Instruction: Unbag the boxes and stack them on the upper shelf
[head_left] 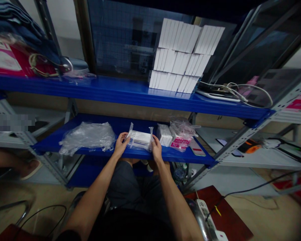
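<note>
Between my two hands is a white box (140, 138) with printed labels, wrapped in clear plastic that sticks up at both ends. My left hand (121, 143) pinches the plastic at the left end, and my right hand (156, 147) grips the right end. Left of them lies a heap of clear plastic bags (89, 137) on the blue lower shelf (125, 122). Just right of my right hand stand white boxes (165, 134), beside pink-and-white packs in clear plastic (180, 139). A phone (197, 147) with a lit screen lies near the shelf's right end.
The upper blue shelf (110, 88) carries a tall stack of white boxes (179, 62), with white cables (237, 89) to its right. Metal posts (261, 124) flank the lower shelf. A power strip (205, 214) rests on a reddish-brown surface (225, 211). Another person's leg (10, 160) shows at left.
</note>
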{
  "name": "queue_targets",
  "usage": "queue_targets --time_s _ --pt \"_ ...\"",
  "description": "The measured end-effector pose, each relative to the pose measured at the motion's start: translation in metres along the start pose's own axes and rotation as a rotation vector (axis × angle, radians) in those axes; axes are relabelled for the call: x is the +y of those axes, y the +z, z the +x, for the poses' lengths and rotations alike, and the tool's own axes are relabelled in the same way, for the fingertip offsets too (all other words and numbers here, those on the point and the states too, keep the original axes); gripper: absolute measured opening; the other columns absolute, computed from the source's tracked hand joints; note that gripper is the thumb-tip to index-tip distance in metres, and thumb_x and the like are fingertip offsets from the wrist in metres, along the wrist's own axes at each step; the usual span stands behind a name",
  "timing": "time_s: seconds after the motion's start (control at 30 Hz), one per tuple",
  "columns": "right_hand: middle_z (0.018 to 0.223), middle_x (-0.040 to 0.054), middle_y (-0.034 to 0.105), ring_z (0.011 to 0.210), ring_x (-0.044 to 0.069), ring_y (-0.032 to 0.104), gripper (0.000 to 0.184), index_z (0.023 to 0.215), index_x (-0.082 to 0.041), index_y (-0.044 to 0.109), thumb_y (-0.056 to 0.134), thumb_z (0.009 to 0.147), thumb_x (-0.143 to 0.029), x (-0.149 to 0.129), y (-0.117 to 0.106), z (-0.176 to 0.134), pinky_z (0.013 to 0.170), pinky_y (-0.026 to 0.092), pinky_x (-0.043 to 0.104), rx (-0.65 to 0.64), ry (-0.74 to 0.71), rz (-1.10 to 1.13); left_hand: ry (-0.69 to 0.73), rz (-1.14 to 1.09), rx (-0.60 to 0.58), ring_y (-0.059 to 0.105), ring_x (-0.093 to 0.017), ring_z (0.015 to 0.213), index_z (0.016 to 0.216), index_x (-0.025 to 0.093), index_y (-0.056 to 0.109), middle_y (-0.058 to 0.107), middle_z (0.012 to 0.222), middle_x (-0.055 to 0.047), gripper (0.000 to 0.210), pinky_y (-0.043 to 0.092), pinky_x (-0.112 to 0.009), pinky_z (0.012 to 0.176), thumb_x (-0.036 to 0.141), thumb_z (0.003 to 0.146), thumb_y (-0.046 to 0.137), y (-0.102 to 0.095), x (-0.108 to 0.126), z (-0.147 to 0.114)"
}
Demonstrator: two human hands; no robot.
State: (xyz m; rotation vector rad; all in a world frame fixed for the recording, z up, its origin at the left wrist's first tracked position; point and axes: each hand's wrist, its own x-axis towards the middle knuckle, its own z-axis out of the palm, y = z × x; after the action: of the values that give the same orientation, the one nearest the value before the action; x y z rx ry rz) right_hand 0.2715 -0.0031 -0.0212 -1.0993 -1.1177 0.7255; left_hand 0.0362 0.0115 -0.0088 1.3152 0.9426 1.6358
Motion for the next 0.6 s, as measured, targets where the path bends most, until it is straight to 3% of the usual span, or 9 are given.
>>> queue_targets --time_s 0.17,0.27,0.4,0.5,0.6 --pt "0.135 0.004 0.069 0.131 0.025 0.058 0.049 0.126 -0.025 0.07 0.061 0.079 -0.031 -0.001 -0.002 0.002 0.12 0.036 0.044 0.026 0.016 0.063 -0.059 -0.081 -0.107 0.064 -0.018 0.103 0.144 0.028 0.049 0.062 0.108 -0.002 0.082 0.05 -0.029 0.093 0.026 0.069 0.083 -0.006 0.005 -0.003" --pt "0.139 0.0058 0.067 0.13 0.025 0.059 0.059 0.13 -0.023 0.067 0.065 0.071 -0.028 0.005 -0.001 0.004 0.119 0.038 0.046 -0.003 0.014 0.12 -0.067 -0.029 -0.132 0.062 -0.016 0.095 0.145 0.027 0.051 0.059 0.099 0.001 0.086 0.048 -0.028 0.092 0.019 0.064 0.078 -0.007 0.004 -0.003" --pt "0.136 0.0075 0.069 0.124 0.025 0.064 0.065 0.132 -0.02 0.066 0.068 0.067 -0.025 0.011 0.001 0.006 0.116 0.042 0.047 -0.05 -0.032 0.083 -0.001 0.204 -0.072 0.058 -0.016 0.081 0.137 0.023 0.06 0.053 0.083 0.003 0.072 0.048 -0.029 0.087 0.017 0.066 0.069 -0.003 -0.003 0.001" --pt "0.124 0.0071 0.075 0.113 0.025 0.069 0.06 0.127 -0.019 0.069 0.066 0.067 -0.021 0.01 0.002 0.008 0.109 0.049 0.047 -0.09 -0.041 -0.051 0.045 0.418 -0.002 0.056 -0.019 0.077 0.115 0.021 0.07 0.055 0.079 0.001 0.048 0.048 -0.033 0.086 0.017 0.067 0.068 0.002 -0.006 0.003" --pt "0.109 0.0051 0.079 0.106 0.027 0.072 0.055 0.119 -0.02 0.072 0.065 0.065 -0.016 0.006 0.003 0.009 0.105 0.052 0.048 -0.092 -0.035 -0.165 0.053 0.476 0.058 0.057 -0.024 0.083 0.091 0.02 0.069 0.057 0.082 -0.004 0.024 0.048 -0.038 0.09 0.016 0.067 0.07 0.008 -0.007 0.002"
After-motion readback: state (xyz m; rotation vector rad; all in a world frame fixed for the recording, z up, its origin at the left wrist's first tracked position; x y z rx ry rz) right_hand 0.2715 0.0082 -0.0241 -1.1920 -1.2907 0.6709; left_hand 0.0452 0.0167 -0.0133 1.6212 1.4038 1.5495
